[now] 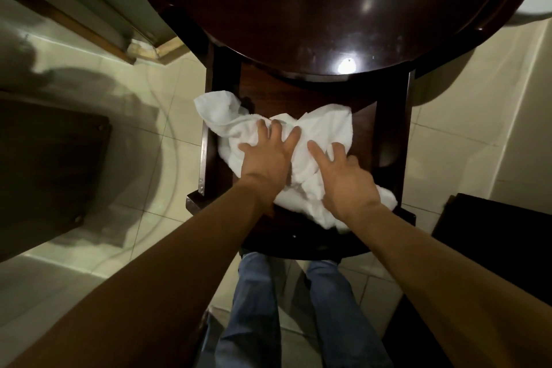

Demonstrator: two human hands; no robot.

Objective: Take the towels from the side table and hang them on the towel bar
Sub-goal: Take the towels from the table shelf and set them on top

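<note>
A crumpled white towel (325,128) lies on the lower shelf (301,92) of a dark wooden side table, below its round glossy top (298,3). My left hand (265,155) rests on the towel's left half with fingers spread and pressing into the cloth. Over the right half sits my right hand (343,179), its index finger stretched out and the other fingers curled into the folds. Whether either hand has pinched the cloth I cannot tell. No towel bar is in view.
The table's dark posts (391,134) flank the shelf on both sides. Pale floor tiles (143,140) surround it. A dark cabinet (50,170) stands at the left, another dark block (501,236) at the right. My legs in jeans (254,308) are below the shelf edge.
</note>
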